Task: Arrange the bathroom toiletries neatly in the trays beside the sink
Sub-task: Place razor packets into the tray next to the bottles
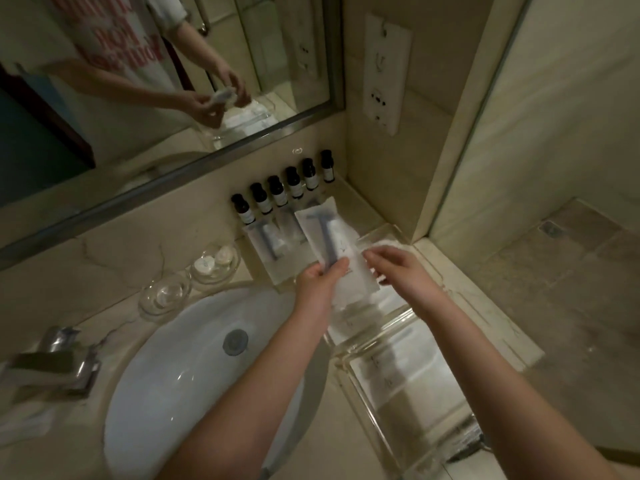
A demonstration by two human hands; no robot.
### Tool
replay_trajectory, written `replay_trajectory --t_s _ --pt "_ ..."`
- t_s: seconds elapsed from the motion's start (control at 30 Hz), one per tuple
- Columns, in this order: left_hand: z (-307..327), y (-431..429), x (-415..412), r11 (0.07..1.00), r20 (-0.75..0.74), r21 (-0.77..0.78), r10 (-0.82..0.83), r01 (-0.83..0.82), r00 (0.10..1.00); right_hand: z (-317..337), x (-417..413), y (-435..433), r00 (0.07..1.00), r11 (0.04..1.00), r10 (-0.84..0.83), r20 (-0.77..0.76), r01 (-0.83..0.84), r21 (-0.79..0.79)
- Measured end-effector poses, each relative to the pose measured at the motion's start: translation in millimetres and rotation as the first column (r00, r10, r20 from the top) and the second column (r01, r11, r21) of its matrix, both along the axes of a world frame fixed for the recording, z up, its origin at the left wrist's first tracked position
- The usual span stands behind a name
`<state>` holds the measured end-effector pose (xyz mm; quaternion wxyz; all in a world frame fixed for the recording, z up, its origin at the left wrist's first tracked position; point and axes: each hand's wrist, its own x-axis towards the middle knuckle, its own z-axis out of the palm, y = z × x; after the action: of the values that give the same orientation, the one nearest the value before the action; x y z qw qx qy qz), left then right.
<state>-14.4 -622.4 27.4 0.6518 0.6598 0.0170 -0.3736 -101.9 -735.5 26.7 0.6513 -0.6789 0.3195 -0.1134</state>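
My left hand (320, 277) grips the lower end of a white razor packet (329, 233) with a grey razor showing through it, held above the counter. My right hand (394, 268) pinches the packet's right edge, and another white wrapped item (382, 244) lies just behind those fingers. A second razor packet (272, 239) lies flat in the clear tray (277, 277) behind the sink. A long clear tray (377, 344) with white packets in it runs along the counter toward me, under my right forearm.
Several small dark bottles (278, 192) line the wall under the mirror. Two glass dishes stand left of the trays, one with round soaps (216, 263) and one bare (166, 294). The white sink (207, 368) and chrome tap (57, 358) are on the left. A socket plate (382, 74) is on the right wall.
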Motion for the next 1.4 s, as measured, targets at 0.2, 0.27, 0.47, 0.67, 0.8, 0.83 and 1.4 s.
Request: replay_trajectory --t_s 0.2,0.27,0.47,0.67,0.8,0.83,1.4 --pt "2 -34 10 1.0 -0.018 -0.012 0.011 -0.011 1.0 -19 6 -1 0.999 0.976 -0.011 0.047 0.001 0.217" --pt "2 -45 16 0.999 0.006 0.025 -0.041 0.041 0.999 -22 14 -5 0.987 0.943 -0.123 0.1 0.085 0.323" --pt "-9 -64 62 0.892 0.394 0.352 -0.415 0.282 0.82 -21 56 -45 0.959 0.952 -0.261 0.114 0.235 0.198" --pt "-29 -53 100 0.523 0.468 0.847 -0.819 0.094 0.333 -37 90 -90 0.963 0.929 -0.239 -0.128 0.265 0.257" --pt "-41 -42 113 0.381 0.346 0.92 -0.901 0.096 0.26 -52 94 -98 0.961 0.96 -0.125 -0.248 0.18 0.213" --pt "-44 -40 115 0.355 0.32 0.929 -0.915 0.108 0.247 -53 95 -98 0.954 0.971 -0.123 -0.274 0.173 0.167" --pt "-50 -23 122 0.353 0.323 0.933 -0.908 0.07 0.266 -63 118 -74 0.833 0.52 0.163 -0.528 -0.528 -0.672"
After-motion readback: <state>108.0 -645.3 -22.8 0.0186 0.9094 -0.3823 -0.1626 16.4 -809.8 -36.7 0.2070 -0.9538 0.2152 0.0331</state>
